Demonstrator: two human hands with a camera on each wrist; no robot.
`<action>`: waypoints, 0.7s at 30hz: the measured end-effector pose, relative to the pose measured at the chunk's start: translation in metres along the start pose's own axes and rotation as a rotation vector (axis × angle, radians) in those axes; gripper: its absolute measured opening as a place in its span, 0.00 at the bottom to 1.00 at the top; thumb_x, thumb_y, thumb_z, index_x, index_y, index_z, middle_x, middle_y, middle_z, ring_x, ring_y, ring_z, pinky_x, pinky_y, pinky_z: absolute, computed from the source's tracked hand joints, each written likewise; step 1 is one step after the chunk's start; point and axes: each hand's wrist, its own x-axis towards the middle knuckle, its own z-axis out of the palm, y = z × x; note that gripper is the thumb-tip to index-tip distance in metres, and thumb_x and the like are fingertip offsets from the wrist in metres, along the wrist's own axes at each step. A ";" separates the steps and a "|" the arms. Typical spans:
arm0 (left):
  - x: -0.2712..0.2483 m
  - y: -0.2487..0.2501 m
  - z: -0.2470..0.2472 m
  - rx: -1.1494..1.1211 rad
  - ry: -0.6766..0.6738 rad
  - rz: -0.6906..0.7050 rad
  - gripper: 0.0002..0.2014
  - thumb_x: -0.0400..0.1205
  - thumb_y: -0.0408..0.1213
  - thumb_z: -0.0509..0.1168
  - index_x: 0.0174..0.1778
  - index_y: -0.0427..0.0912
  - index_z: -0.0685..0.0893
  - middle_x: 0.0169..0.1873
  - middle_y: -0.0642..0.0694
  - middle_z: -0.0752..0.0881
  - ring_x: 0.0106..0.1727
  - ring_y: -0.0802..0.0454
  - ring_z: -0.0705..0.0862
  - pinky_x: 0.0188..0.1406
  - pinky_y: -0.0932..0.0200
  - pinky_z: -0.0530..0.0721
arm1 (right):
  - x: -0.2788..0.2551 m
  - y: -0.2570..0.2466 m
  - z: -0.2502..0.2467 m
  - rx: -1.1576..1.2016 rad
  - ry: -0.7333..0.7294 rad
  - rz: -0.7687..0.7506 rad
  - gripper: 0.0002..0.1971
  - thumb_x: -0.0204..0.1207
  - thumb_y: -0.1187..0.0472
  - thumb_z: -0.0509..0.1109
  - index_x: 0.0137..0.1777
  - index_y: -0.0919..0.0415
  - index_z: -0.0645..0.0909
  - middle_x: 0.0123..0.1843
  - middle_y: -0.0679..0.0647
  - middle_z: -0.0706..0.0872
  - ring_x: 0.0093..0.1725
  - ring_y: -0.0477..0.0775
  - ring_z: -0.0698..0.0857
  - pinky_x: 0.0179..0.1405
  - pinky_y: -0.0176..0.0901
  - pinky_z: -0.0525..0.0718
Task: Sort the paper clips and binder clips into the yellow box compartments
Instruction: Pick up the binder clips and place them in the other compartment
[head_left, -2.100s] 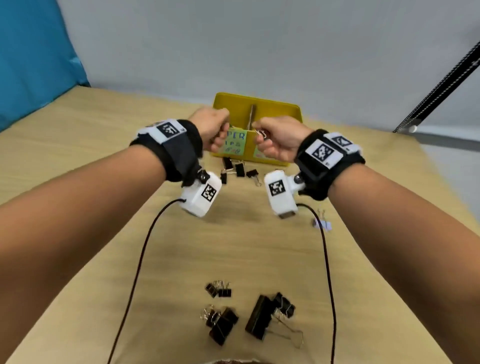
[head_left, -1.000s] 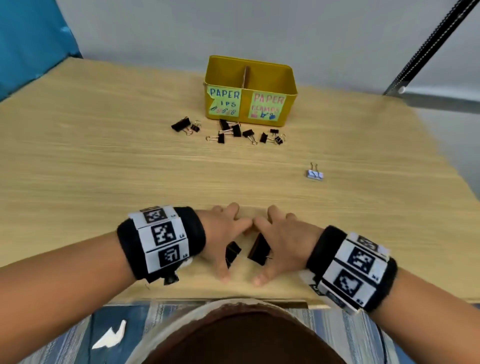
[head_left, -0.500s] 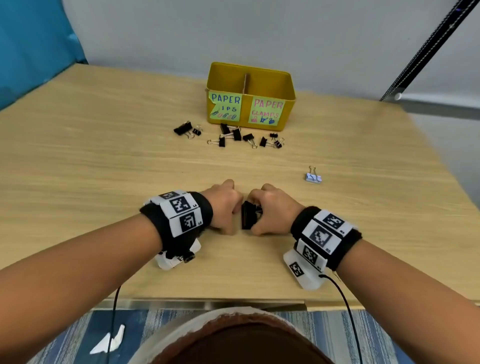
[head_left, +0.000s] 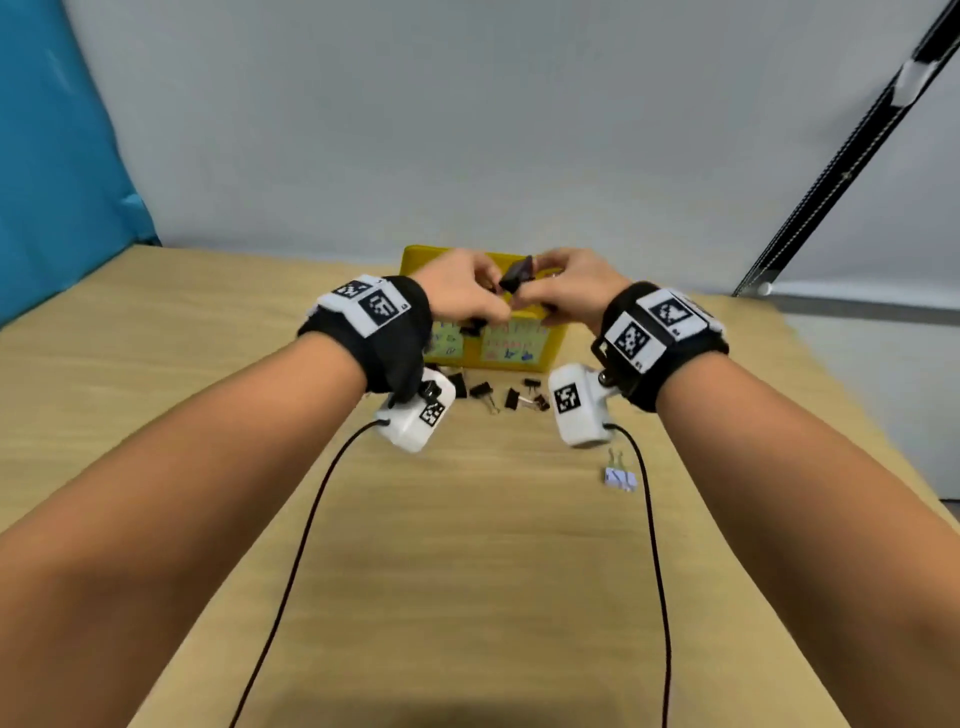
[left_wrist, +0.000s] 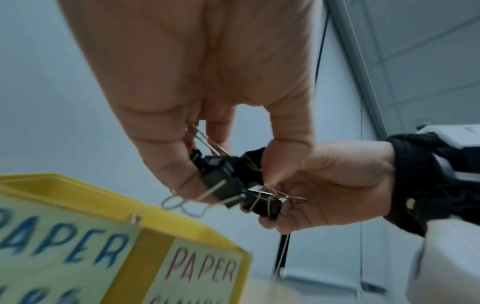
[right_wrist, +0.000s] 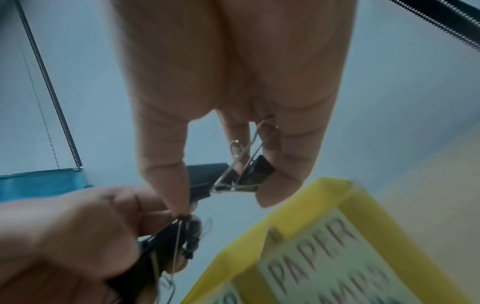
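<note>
Both hands are raised over the yellow box (head_left: 555, 345), side by side, each gripping black binder clips. My left hand (head_left: 470, 293) pinches a bunch of black clips (left_wrist: 223, 181) with wire handles sticking out. My right hand (head_left: 563, 286) holds a larger black clip (head_left: 517, 273) and smaller ones (right_wrist: 250, 174). The clips hang just above the box's front rim (left_wrist: 155, 222), near the middle divider. The front labels read "PAPER" on each half. The inside of the box is hidden by my hands.
Several loose black binder clips (head_left: 511, 397) lie on the wooden table just in front of the box. A white-and-blue binder clip (head_left: 620, 477) lies to the right, beside the right wrist cable (head_left: 652, 545). A blue panel (head_left: 52, 156) stands at the left.
Both hands scooped up the black clips at the table's near edge, closed on them, and carried them forward and up to above the yellow box.
</note>
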 end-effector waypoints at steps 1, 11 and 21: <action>0.014 0.005 -0.002 -0.088 0.057 -0.018 0.13 0.64 0.31 0.73 0.40 0.45 0.78 0.33 0.47 0.80 0.32 0.52 0.76 0.32 0.69 0.77 | 0.012 -0.007 -0.005 0.001 0.047 -0.010 0.15 0.63 0.64 0.77 0.50 0.55 0.81 0.43 0.54 0.81 0.42 0.50 0.81 0.37 0.45 0.87; 0.073 -0.003 -0.004 -0.071 0.005 -0.058 0.31 0.74 0.28 0.71 0.73 0.39 0.72 0.68 0.40 0.81 0.68 0.45 0.80 0.71 0.51 0.77 | 0.058 0.005 -0.012 -0.173 -0.014 0.105 0.42 0.69 0.55 0.77 0.80 0.65 0.62 0.78 0.61 0.71 0.76 0.60 0.73 0.75 0.53 0.73; -0.031 -0.054 0.037 0.407 -0.015 -0.078 0.18 0.74 0.40 0.71 0.59 0.47 0.78 0.63 0.43 0.77 0.64 0.47 0.76 0.60 0.51 0.80 | -0.062 0.087 -0.005 -0.692 -0.294 0.285 0.27 0.67 0.49 0.76 0.64 0.57 0.76 0.58 0.55 0.80 0.50 0.54 0.78 0.46 0.45 0.78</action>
